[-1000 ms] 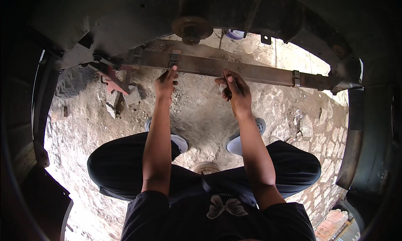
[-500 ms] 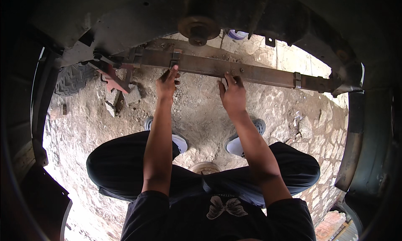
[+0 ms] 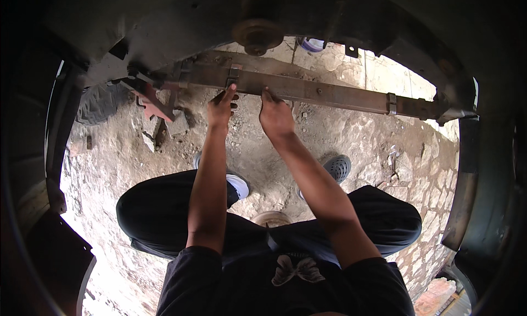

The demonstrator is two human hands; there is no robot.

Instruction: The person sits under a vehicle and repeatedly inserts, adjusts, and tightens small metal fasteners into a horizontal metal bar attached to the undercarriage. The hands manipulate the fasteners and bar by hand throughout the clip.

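Note:
A long rusty leaf spring [image 3: 340, 97] spans the view ahead of me, with a metal clip [image 3: 234, 74] around its left part and another clip [image 3: 391, 103] near its right end. My left hand [image 3: 220, 110] reaches up to the left clip; one extended finger touches it near the spring's near edge, while the other fingers are loosely bent and apart. Just right of it, my right hand [image 3: 276, 118] has its fingers drawn together at the spring's near edge, one fingertip on its face. What lies beneath those fingers is hidden.
Dark vehicle bodywork arches overhead, with a round-headed bolt fitting [image 3: 257, 36] hanging close. A red metal stand [image 3: 158, 104], broken blocks [image 3: 177, 124] and a tyre [image 3: 96, 104] are at left. A purple-and-white container [image 3: 312, 45] stands beyond the spring, on rough stone ground.
My right hand has moved left along the spring, close to my left hand, and its spread fingers have drawn together. My left hand stays at the clip. The view has shifted slightly.

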